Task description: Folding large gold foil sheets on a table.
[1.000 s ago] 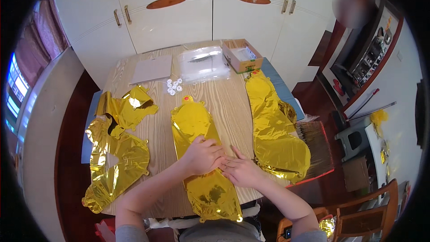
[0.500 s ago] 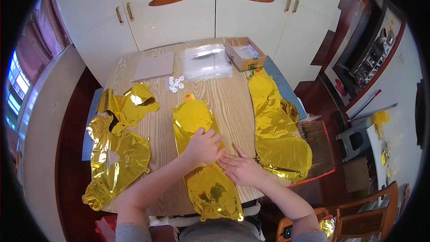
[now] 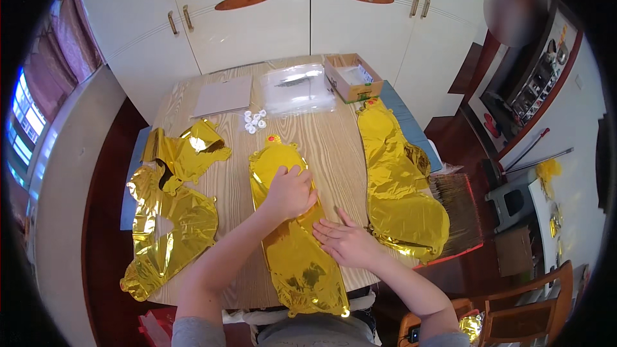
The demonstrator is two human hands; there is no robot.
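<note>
Gold foil balloon (image 3: 297,244) lying flat mid-table (image 3: 334,148), left hand (image 3: 289,191) curled and pressing on it, right hand (image 3: 345,242) flat with fingers spread on its edge, more gold balloons left (image 3: 168,212) and right (image 3: 398,186), cardboard box (image 3: 353,77), plastic bags (image 3: 297,88), white clips (image 3: 254,121) beyond.

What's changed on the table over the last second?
Little: both hands still press on the middle gold balloon, the left hand having slid slightly up it and the right hand lying flat beside. The side balloons, box and plastic bag stayed put.
</note>
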